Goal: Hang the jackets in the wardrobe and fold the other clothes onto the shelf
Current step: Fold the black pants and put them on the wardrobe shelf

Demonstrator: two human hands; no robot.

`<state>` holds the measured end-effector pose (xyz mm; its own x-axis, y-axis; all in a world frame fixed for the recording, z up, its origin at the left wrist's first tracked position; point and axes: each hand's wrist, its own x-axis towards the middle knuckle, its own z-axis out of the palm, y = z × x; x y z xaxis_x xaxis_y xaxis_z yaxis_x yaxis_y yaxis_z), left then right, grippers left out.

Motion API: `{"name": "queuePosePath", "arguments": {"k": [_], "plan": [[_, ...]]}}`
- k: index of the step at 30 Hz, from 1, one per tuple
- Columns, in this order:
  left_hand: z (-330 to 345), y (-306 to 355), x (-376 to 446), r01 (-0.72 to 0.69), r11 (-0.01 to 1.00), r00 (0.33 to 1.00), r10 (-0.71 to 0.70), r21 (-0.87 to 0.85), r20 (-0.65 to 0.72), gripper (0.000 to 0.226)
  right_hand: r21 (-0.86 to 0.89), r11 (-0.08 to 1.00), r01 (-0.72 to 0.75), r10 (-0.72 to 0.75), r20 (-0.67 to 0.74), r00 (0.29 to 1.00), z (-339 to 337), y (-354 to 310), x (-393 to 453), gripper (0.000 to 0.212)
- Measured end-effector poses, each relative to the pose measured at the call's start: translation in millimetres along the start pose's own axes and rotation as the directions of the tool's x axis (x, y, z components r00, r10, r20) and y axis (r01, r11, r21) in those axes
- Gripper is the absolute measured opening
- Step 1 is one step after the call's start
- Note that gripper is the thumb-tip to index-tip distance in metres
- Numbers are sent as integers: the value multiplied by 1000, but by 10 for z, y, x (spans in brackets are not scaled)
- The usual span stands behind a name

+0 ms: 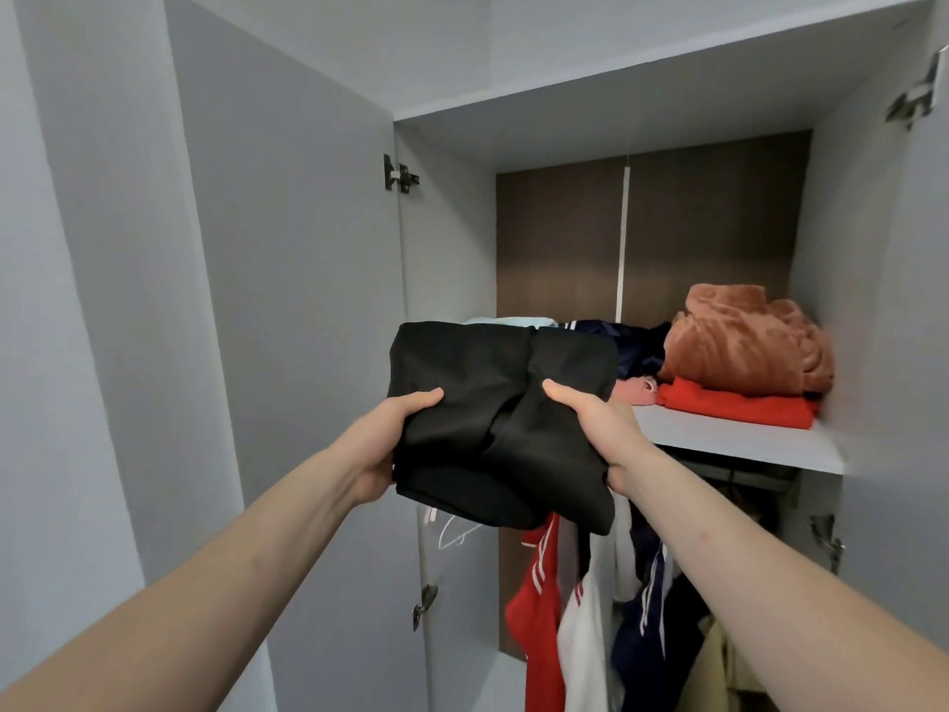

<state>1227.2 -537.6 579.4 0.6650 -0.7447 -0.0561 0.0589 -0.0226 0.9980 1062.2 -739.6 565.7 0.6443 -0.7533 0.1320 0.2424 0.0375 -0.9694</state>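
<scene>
A grey wardrobe [452, 238] stands open, its shelf [744, 439] carrying a fuzzy brown garment [744, 341] on a folded red one [739, 405] at the right end, with pink [637, 390], navy [637, 341] and pale blue [508, 322] clothes further left. Under the shelf hang a red jacket [534, 608], a white one [585, 639] and a navy one [652, 629]. The left hand [382, 447] and right hand [601, 429] hold a folded black garment [493, 423] just before the shelf's left front edge, each grip pinching it, thumb on top and fingers underneath.
</scene>
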Motion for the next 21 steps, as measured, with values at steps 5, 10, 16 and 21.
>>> {"name": "queuePosePath", "arguments": {"k": [5, 10, 16, 21], "plan": [[231, 245, 810, -68, 997, 994, 70, 35, -86, 53, -41, 999, -1, 0, -27, 1000, -193, -136, 807, 56], [484, 438, 1504, -127, 987, 983, 138, 94, -124, 49, -94, 996, 3, -10, -73, 997, -391, -244, 1484, 60], [786, 580, 2198, -176, 979, 977, 187, 106, -103, 27, -141, 990, -10, -8, -127, 992, -638, -377, 2068, 64], [1046, 795, 2837, -196, 971, 979, 203, 134, -38, 37, -174, 985, -4, -33, -207, 978, -848, -552, 2565, 72]]}}
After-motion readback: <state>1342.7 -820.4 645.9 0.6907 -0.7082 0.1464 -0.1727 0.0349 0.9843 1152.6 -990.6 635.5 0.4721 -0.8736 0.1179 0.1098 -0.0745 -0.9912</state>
